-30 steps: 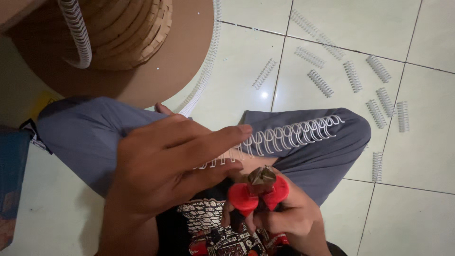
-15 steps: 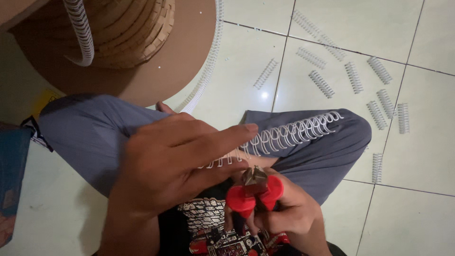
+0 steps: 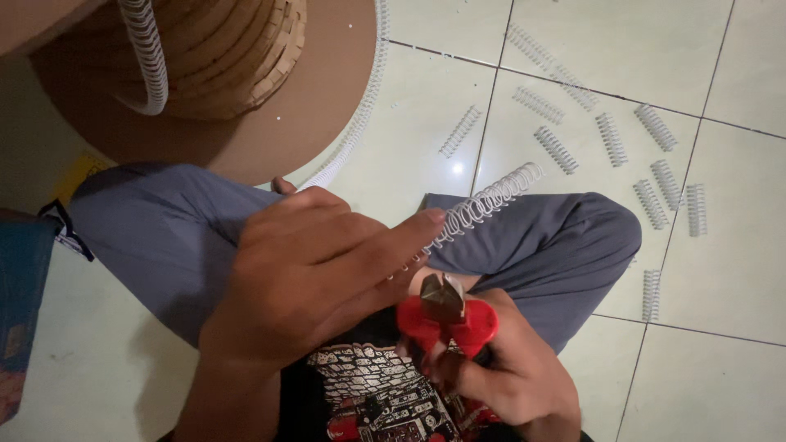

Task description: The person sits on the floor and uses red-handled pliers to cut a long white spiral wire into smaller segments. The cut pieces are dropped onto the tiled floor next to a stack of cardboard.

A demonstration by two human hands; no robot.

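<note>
- Left hand (image 3: 315, 282): spread flat across the lap, fingers extended and pressed together over a white wire binding coil (image 3: 483, 205); the fingertips pin the near end of the coil against the knee. Whether the thumb grips beneath cannot be told.
- White wire binding coil: a continuous strand runs from the cardboard spool (image 3: 246, 82) down past its flange, passes under the left hand, and its free end juts out over the right thigh, pointing toward the tiled floor (image 3: 720, 57).
- Right hand (image 3: 508, 381): closed around the red handles of a pair of cutting pliers (image 3: 446, 315); the metal nose points up toward the coil, just beside the left fingertips. The blades look nearly closed and appear not to be on the wire.
- Cardboard spool: large, brown, standing at upper left, with more coil wound around its core.
- Cut coil pieces (image 3: 610, 139): roughly a dozen short lengths lie scattered on the tiles at right, well apart from the hands.
- Progress, judged from the layout: many lengths already cut and laid aside; one more length measured out and held, not yet severed; a good stock remains on the spool.
- Clothing: grey trousers (image 3: 164, 229), dark printed shirt (image 3: 368, 393).
- Blue object (image 3: 20, 286): at left edge, kind unclear.
</note>
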